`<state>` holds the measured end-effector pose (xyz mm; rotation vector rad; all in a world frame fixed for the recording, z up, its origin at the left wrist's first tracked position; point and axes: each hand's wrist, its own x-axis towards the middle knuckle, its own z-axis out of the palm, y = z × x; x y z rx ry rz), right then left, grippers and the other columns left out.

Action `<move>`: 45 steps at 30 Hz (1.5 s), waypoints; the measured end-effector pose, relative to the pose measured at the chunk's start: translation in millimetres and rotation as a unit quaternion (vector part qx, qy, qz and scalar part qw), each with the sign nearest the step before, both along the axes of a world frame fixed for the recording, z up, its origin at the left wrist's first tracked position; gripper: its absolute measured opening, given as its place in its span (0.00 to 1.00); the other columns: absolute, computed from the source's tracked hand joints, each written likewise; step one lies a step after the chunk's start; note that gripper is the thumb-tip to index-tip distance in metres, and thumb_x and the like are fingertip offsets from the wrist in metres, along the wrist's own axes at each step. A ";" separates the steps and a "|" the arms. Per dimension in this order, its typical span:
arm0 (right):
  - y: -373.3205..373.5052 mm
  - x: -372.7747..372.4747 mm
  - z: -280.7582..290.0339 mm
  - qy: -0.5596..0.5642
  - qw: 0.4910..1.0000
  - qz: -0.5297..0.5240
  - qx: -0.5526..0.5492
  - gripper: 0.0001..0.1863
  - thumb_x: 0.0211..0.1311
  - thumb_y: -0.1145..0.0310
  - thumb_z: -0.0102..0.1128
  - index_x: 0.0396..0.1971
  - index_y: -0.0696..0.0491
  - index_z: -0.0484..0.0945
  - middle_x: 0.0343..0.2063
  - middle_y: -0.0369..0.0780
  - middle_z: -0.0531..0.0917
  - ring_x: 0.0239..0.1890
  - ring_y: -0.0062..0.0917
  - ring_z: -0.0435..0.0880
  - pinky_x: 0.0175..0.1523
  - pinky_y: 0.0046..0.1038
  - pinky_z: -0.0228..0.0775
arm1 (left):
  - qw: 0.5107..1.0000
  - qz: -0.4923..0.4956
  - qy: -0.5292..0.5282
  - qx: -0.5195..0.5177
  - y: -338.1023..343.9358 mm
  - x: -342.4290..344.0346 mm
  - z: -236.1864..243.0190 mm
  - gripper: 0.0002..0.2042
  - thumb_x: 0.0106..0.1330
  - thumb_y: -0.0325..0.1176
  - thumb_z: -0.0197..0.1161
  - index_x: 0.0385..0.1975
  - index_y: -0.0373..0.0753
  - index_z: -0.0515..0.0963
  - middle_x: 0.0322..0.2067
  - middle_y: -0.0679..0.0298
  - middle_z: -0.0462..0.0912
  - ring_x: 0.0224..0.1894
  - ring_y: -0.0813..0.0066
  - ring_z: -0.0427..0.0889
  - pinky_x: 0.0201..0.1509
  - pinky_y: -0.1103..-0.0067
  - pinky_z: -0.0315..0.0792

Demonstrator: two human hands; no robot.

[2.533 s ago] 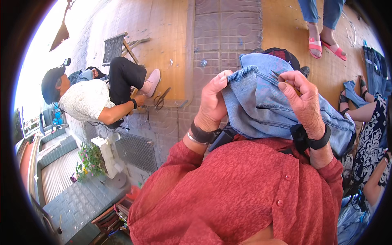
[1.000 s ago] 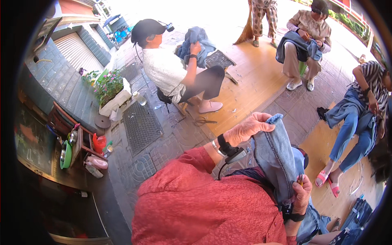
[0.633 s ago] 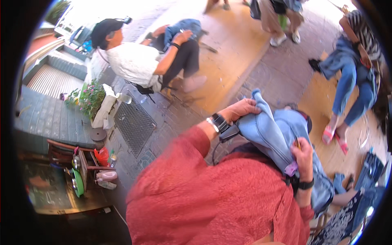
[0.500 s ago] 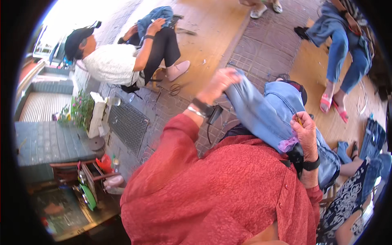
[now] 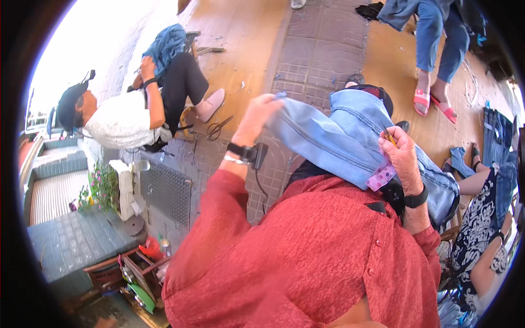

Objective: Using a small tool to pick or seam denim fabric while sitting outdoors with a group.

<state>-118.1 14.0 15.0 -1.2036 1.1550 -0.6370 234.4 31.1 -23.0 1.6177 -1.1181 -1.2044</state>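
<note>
Light-blue denim jeans (image 5: 322, 145) lie across my lap, one leg pulled out to the left. My left hand (image 5: 258, 117) is closed on the end of that leg and holds it raised. In my right hand (image 5: 402, 156), closed above the right side of the denim, is a small pair of yellowish thread snips (image 5: 389, 136), its dark tips pointing up and away. From below those fingers hangs a purple dotted ribbon (image 5: 381, 176); whether it is tied to the snips is hidden by the hand.
At the far left a seated person (image 5: 123, 117) handles dark-blue denim; scissors (image 5: 219, 128) lie on the ground nearby. Another person's legs (image 5: 437, 49) are at the far right. Folded jeans (image 5: 497, 136) lie at the right. A flowering plant (image 5: 104, 186) stands left.
My left hand, still on the leg end, has moved left and slightly nearer, stretching the denim. The view has shifted right. My right hand keeps hold of the snips.
</note>
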 end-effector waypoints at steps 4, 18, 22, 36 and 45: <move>0.5 -0.7 -8.6 -0.011 1.000 0.005 -0.026 0.04 0.55 0.77 0.55 0.29 0.57 0.70 0.21 0.29 0.72 0.23 0.10 0.69 0.29 0.12 0.62 | 0.969 0.105 0.213 0.069 8.4 2.1 -3.0 0.06 0.59 0.31 0.58 0.32 0.35 0.76 0.27 0.72 0.77 0.29 0.87 0.73 0.34 0.88 0.67; 2.2 0.0 -8.2 0.053 0.997 0.023 -0.046 0.05 0.54 0.74 0.57 0.28 0.57 0.71 0.22 0.31 0.72 0.27 0.12 0.69 0.34 0.16 0.63 | 0.994 -0.020 -0.105 -0.026 -25.2 -43.2 -27.0 0.08 0.52 0.29 0.60 0.29 0.30 0.76 0.26 0.57 0.79 0.30 0.75 0.77 0.34 0.80 0.70; 0.0 0.5 -8.7 0.066 0.995 0.047 -0.053 0.06 0.53 0.75 0.57 0.29 0.59 0.71 0.23 0.32 0.74 0.29 0.12 0.71 0.35 0.17 0.65 | 0.984 -0.116 -0.040 -0.133 -69.3 -112.4 13.5 0.08 0.51 0.30 0.60 0.28 0.33 0.77 0.26 0.58 0.78 0.32 0.71 0.77 0.36 0.78 0.69; 3.1 -3.0 -18.5 0.015 1.000 0.019 -0.002 0.04 0.53 0.76 0.56 0.29 0.57 0.71 0.23 0.30 0.73 0.27 0.10 0.70 0.33 0.14 0.63 | 0.989 -0.048 0.003 -0.138 -100.2 -153.1 -6.5 0.03 0.52 0.28 0.60 0.24 0.36 0.76 0.20 0.66 0.76 0.23 0.76 0.72 0.29 0.79 0.66; -2.8 -13.9 -18.1 -0.030 0.999 0.004 0.042 0.05 0.57 0.73 0.56 0.30 0.56 0.70 0.23 0.30 0.72 0.25 0.11 0.69 0.32 0.14 0.63 | 0.902 0.128 -0.400 0.098 33.1 55.4 -94.8 0.16 0.54 0.41 0.61 0.34 0.33 0.75 0.30 0.63 0.77 0.32 0.76 0.77 0.34 0.83 0.70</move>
